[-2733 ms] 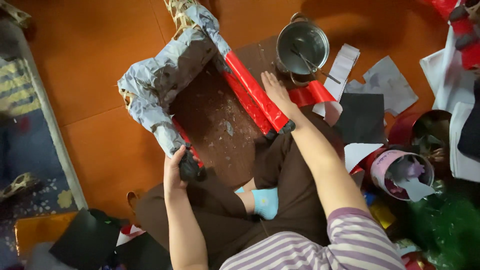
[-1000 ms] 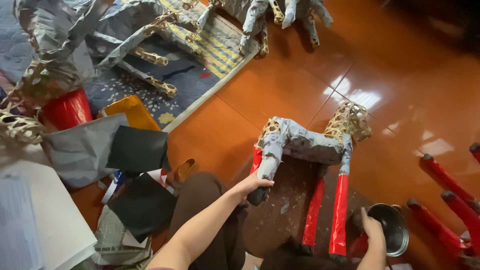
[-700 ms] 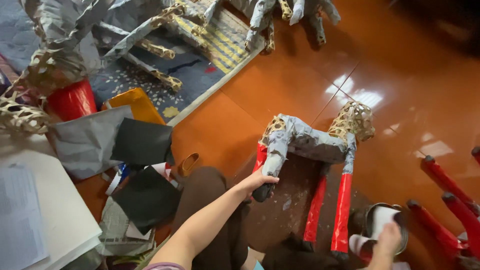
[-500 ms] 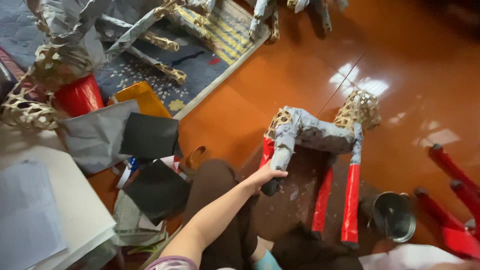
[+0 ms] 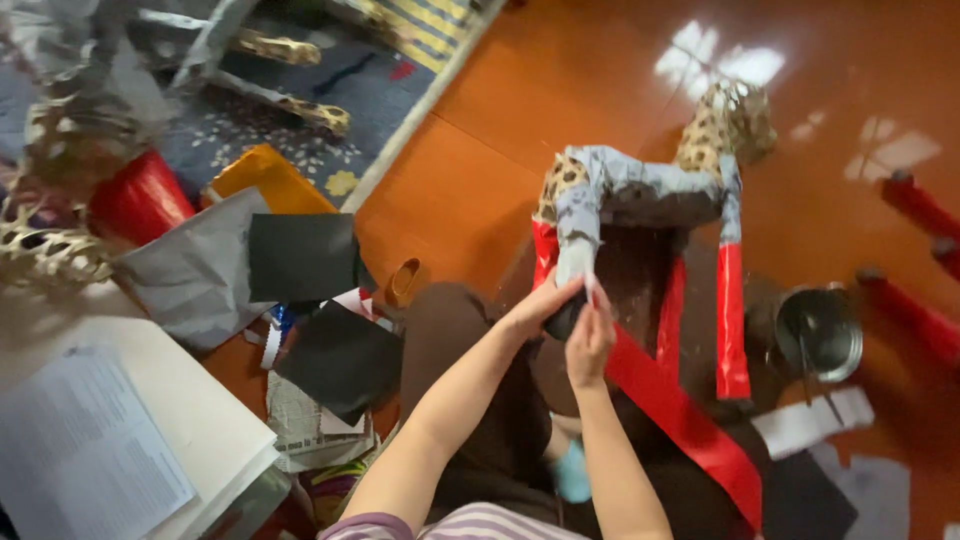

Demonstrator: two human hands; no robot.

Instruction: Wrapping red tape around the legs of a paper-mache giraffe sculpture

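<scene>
An upturned woven stool (image 5: 640, 185), wrapped in grey paper with red paper on its legs, stands on the orange floor in front of my lap. My left hand (image 5: 540, 305) grips the dark end of its nearest leg (image 5: 572, 250). My right hand (image 5: 590, 340) touches the same spot and holds the top end of a long red paper strip (image 5: 690, 420). The strip runs down to the right across my dark trousers. Both hands meet at the leg's end, hiding it.
A metal pot (image 5: 818, 330) with a brush stands right of the stool, with white paper scraps below it. Black paper sheets (image 5: 300, 255), grey paper (image 5: 190, 270) and white sheets (image 5: 100, 440) lie left. Red-wrapped legs (image 5: 920, 210) stand far right; a rug (image 5: 300, 90) lies behind.
My right hand has come from beside the pot to the near leg, bringing a red paper strip. My left hand has stayed on that leg. The view has shifted closer.
</scene>
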